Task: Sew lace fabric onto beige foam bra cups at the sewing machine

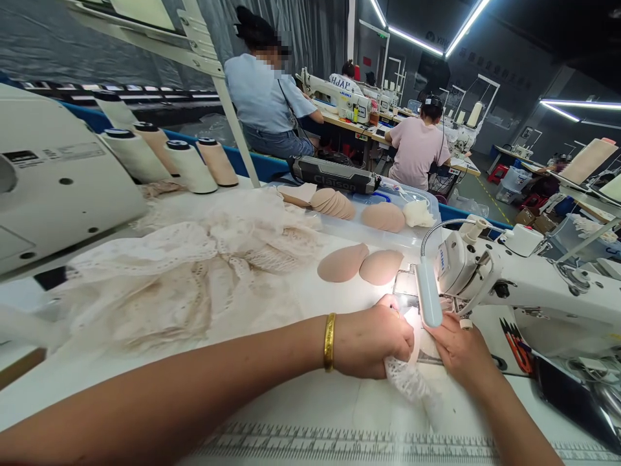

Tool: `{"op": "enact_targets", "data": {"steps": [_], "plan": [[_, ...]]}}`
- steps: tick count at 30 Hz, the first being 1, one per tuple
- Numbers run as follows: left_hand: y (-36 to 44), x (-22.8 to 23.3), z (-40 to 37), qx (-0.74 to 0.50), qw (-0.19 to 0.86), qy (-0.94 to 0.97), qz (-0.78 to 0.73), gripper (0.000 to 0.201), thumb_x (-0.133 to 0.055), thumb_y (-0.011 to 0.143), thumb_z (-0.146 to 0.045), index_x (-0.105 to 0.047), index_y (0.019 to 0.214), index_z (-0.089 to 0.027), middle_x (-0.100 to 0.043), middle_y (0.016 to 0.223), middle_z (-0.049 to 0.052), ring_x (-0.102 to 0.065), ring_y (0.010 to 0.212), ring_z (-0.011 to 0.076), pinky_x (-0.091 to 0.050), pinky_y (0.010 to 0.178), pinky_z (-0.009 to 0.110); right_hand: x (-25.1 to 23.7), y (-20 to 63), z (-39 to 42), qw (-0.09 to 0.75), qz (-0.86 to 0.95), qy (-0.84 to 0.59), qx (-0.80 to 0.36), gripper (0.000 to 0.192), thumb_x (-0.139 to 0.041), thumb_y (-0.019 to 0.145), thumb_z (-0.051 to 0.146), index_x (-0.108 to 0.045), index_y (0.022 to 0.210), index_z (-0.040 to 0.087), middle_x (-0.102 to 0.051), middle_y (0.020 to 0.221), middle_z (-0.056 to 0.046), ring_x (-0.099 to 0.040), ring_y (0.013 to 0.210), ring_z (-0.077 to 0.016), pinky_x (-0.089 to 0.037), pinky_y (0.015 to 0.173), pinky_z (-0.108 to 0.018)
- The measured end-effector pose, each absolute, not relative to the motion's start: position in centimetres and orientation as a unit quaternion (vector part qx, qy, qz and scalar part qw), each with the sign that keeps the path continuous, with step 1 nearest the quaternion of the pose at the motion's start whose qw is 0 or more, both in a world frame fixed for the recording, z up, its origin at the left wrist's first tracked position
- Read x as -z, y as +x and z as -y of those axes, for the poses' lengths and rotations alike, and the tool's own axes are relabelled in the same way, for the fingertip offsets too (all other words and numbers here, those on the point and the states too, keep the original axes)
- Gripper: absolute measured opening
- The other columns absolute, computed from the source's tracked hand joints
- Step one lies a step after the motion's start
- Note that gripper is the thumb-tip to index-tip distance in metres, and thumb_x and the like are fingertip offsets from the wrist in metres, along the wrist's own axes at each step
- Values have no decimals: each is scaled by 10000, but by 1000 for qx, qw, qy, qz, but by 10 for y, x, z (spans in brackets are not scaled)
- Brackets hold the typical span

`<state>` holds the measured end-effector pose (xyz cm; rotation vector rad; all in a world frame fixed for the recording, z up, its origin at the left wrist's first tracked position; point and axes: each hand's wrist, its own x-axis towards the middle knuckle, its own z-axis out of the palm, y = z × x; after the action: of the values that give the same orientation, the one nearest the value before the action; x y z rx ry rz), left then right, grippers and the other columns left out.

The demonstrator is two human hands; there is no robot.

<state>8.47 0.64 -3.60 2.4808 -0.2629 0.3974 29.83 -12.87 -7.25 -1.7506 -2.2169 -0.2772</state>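
Observation:
My left hand, with a gold bangle at its wrist, is closed on a piece of white lace fabric beside the needle area of a white sewing machine. Part of the lace hangs down below my fingers. Close to the presser foot, my right hand lies with its fingers stretched over the fabric on the machine bed. A small lamp lights the spot and hides part of the needle. Two beige bra cups rest on the table just beyond my left hand.
Sheer white lace fabric is heaped at the left. Behind it stand several thread cones. A clear plastic tray holds more beige cups. Red-handled snips and a dark phone lie right. A ruler strip crosses the front. People sit at machines beyond.

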Motion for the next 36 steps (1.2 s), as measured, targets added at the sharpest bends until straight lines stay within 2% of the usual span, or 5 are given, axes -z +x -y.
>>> {"op": "enact_targets", "data": {"steps": [7, 14, 21, 28, 36], "plan": [[86, 34, -6, -107, 235, 961, 98, 161, -578, 700, -60, -526, 597, -172, -756, 831, 10, -521, 632, 146, -243, 761, 397, 74, 297, 130, 149, 765, -619, 93, 382, -431, 920, 56, -700, 1097, 261, -739, 1039, -37, -610, 991, -230, -446, 781, -290], [89, 39, -16, -153, 192, 964, 103, 151, -631, 740, -101, -552, 629, -167, -761, 904, -2, -539, 668, 144, -249, 770, 391, 79, 302, 130, 144, 765, -617, 112, 369, -422, 936, 66, -684, 1117, 253, -739, 1061, -39, -615, 998, -227, -421, 724, -283], [90, 42, -23, -179, 122, 973, 84, 248, -661, 741, -83, -482, 586, -156, -713, 804, -36, -443, 591, 113, -267, 734, 372, 75, 300, 133, 189, 782, -589, 82, 451, -465, 780, 4, -671, 1097, 251, -721, 1006, -28, -582, 916, -214, -417, 718, -281], [94, 47, -23, -222, 49, 969, 97, 232, -595, 694, -12, -458, 596, -173, -619, 646, -36, -442, 588, 139, -273, 718, 378, 56, 288, 136, 211, 837, -504, 22, 312, -439, 961, 60, -661, 1094, 233, -717, 1023, -42, -545, 845, -194, -397, 706, -284], [100, 63, -27, -280, -63, 951, 113, 294, -560, 629, 70, -410, 601, -182, -504, 579, -40, -398, 550, 128, -342, 736, 401, 58, 288, 136, 210, 822, -527, 32, 253, -432, 973, 83, -638, 970, 231, -708, 953, -13, -529, 813, -186, -376, 679, -279]]}}
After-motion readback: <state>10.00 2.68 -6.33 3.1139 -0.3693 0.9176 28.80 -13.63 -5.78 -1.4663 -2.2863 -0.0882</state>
